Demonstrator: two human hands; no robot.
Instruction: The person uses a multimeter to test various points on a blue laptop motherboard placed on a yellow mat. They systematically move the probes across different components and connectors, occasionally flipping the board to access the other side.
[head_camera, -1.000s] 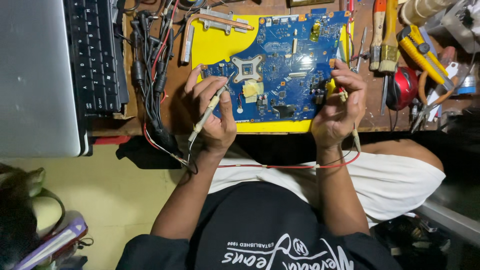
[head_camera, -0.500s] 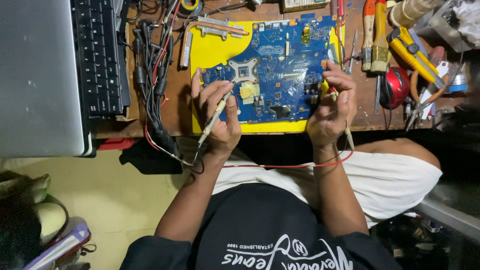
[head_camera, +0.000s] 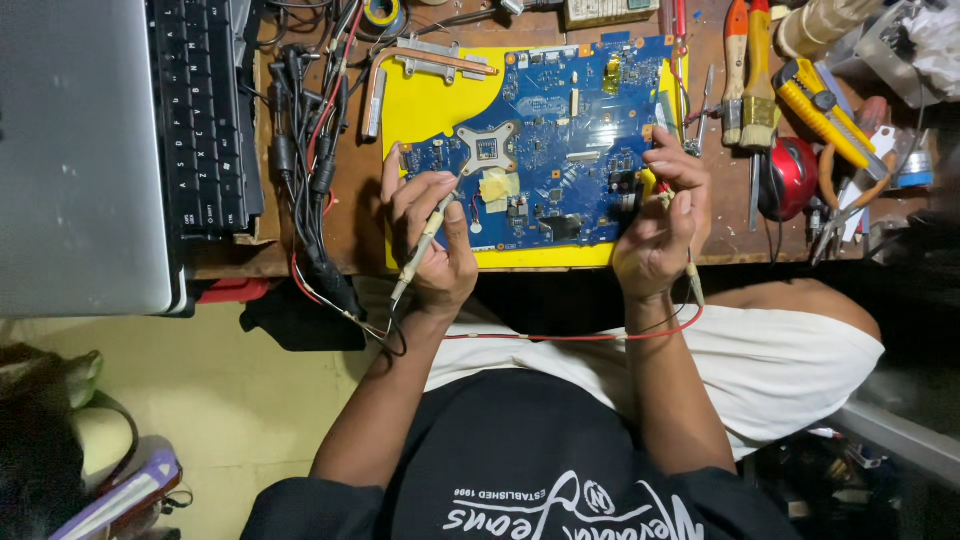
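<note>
left hand (head_camera: 432, 240): closed on slim probe (head_camera: 428, 236), tip at blue circuit board (head_camera: 560, 130)
right hand (head_camera: 660, 225): pinched second probe (head_camera: 690, 275) at board edge
mat (head_camera: 430, 105): flat yellow

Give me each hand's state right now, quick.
Left hand: closed on a test probe, tip on the blue circuit board.
Right hand: closed on a second probe at the board's right edge.
</note>
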